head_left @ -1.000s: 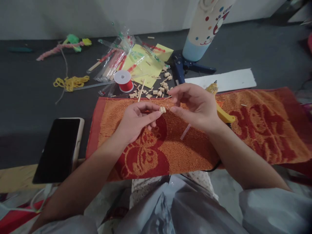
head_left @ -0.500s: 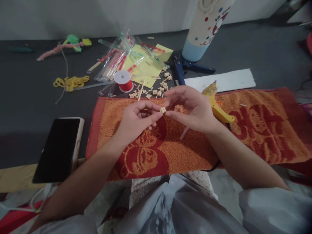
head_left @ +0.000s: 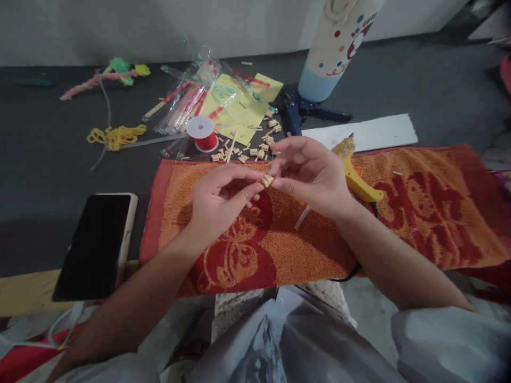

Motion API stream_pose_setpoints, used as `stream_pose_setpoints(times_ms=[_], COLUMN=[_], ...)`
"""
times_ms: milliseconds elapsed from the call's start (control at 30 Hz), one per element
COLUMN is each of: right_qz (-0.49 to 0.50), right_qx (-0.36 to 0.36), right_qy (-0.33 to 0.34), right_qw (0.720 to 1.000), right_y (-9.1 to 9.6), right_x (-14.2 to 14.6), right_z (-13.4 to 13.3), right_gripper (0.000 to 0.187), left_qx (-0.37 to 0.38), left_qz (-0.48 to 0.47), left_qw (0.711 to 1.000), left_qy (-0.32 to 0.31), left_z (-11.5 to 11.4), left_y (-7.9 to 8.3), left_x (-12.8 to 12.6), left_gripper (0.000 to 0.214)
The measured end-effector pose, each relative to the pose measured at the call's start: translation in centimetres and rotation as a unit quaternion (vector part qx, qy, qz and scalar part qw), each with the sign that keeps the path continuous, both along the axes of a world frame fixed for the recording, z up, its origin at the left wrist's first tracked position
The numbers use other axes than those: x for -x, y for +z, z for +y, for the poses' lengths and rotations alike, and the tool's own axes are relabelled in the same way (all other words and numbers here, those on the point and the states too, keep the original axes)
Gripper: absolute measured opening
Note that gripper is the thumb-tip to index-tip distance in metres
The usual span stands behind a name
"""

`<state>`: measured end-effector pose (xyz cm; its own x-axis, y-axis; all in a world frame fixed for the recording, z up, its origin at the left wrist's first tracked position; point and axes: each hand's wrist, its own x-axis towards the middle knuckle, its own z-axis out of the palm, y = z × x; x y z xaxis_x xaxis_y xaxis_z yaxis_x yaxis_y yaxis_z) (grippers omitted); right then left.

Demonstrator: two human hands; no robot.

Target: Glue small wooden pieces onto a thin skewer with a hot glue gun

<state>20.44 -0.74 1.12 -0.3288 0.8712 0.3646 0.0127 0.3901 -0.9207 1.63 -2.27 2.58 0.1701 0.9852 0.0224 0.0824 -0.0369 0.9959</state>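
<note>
Over an orange and red towel [head_left: 419, 213], my left hand [head_left: 219, 202] pinches a small cluster of pale wooden pieces [head_left: 266, 180] between thumb and forefinger. My right hand [head_left: 309, 173] meets it from the right, fingers curled, its fingertips touching the same cluster. A scatter of several cut wooden bits [head_left: 255, 149] lies just beyond the towel's far edge. A yellow glue gun [head_left: 355, 173] rests on the towel behind my right hand, and a thin white stick [head_left: 301, 218] pokes out below that hand.
A black phone [head_left: 93, 244] lies at the left. Further back are a red thread spool [head_left: 203, 133], yellow paper with plastic-wrapped sticks [head_left: 223, 98], yellow yarn [head_left: 115, 134], blue pliers [head_left: 297, 111], a dotted bottle [head_left: 335, 48] and a white strip [head_left: 359, 135].
My right hand has closed in leftward onto the wooden cluster, its fingertips now touching it. My left hand has barely moved.
</note>
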Motion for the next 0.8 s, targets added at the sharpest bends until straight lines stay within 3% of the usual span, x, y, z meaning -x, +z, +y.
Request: stream_pose_setpoints(times_ms=[333,533,667,800], right_qz=[0.033,0.047,0.036,0.05], right_qx=[0.055,0.068,0.07,0.08], right_qy=[0.038,0.035,0.026,0.008], right_qw=[0.997,0.996,0.997,0.995], right_y=[0.2,0.3,0.2,0.3], right_x=[0.1,0.3,0.4,0.7], right_z=[0.1,0.0,-0.1,-0.3], right_gripper=[0.041,0.04,0.043,0.045], left_qx=[-0.156,-0.183,-0.274,-0.403], left_qz=[0.148,0.187,0.235,0.253], left_qw=[0.976,0.965,0.932,0.879], left_qy=[-0.022,-0.016,-0.006,0.019], left_z=[0.2,-0.2,-0.4,-0.2], left_y=[0.1,0.2,-0.2,-1.0], left_x=[0.5,0.4,0.5,0.7], left_gripper=[0.012,0.011,0.017,0.021])
